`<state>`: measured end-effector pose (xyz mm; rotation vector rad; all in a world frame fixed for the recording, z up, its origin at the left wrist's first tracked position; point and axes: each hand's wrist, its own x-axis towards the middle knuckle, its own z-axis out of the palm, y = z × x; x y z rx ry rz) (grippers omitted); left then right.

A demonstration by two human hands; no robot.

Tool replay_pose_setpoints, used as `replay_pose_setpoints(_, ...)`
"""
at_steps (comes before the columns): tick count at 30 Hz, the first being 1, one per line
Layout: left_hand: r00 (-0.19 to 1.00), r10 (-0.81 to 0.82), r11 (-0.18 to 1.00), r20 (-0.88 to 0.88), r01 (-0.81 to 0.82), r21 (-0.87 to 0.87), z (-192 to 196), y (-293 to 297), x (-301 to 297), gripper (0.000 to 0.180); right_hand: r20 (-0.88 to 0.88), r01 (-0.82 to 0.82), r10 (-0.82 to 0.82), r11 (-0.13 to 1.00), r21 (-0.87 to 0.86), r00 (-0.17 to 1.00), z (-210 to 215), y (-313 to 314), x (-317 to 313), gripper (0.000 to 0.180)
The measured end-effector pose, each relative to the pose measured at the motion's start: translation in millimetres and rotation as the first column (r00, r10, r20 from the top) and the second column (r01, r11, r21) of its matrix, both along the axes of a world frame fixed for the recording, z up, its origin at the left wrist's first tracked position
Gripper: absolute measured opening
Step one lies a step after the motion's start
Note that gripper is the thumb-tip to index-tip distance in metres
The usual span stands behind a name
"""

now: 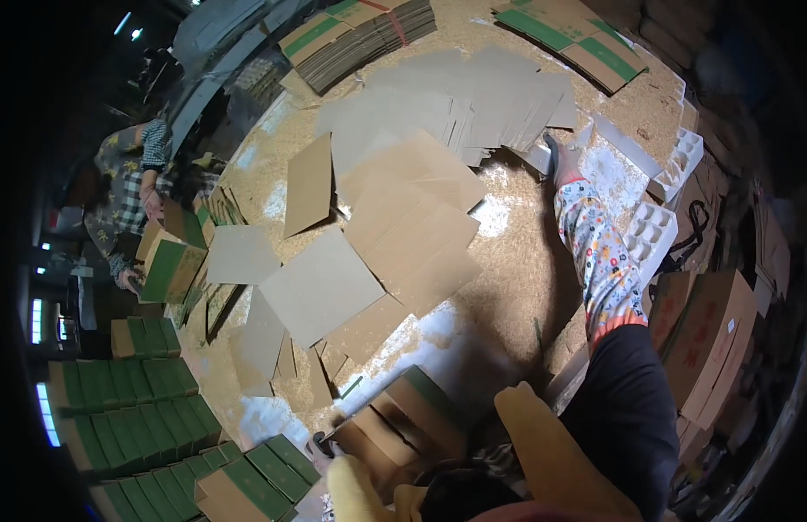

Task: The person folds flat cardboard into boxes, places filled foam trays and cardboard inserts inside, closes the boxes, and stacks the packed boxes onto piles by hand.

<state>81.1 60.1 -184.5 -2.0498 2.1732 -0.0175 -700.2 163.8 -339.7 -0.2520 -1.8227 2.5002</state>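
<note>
My right hand point(562, 165), at the end of a flowered sleeve, reaches far out and grips the edge of a grey cardboard sheet point(532, 157). That sheet belongs to a fan of grey sheets point(473, 100) spread over the sawdust-strewn floor point(516, 278). Brown cardboard sheets point(412, 226) lie overlapping nearer to me. My left hand cannot be made out. Yellow fabric shapes point(542, 444) sit at the lower edge, beside an open brown and green carton point(403, 418).
A person in a checked shirt point(125, 191) at the left handles a green and brown carton point(170, 270). Stacked green cartons point(133, 409) fill the lower left. Bundles of flat cartons point(360, 35) lie at the top. White moulded trays point(656, 230) and brown boxes point(712, 339) stand at the right.
</note>
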Motion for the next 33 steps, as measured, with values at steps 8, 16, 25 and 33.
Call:
replay_pose_setpoints(8,0.680,-0.157,0.985,-0.716,0.156,-0.068,-5.6,-1.7,4.0,0.044,0.501,-0.590,0.764,0.638,-0.496,0.406,137.3,146.0,240.3,0.045)
replay_pose_setpoints(16,-0.049,0.122,0.963,-0.991,0.249,0.106,-63.7,-81.6,21.6,0.022,0.382,-0.964,0.904,0.248,-0.099,0.193,230.7,134.1,405.5,0.044)
replay_pose_setpoints(25,-0.320,0.644,0.758,-0.695,0.387,0.525,-82.3,-69.9,0.0,0.038,0.247,-0.948,0.969,-0.066,0.312,0.015,223.1,58.3,518.5,0.072)
replay_pose_setpoints(33,0.200,0.118,0.989,-0.973,0.060,0.132,-41.6,-35.8,37.6,0.039,-0.010,-0.759,0.990,0.114,0.641,0.141,169.5,60.8,550.7,0.059)
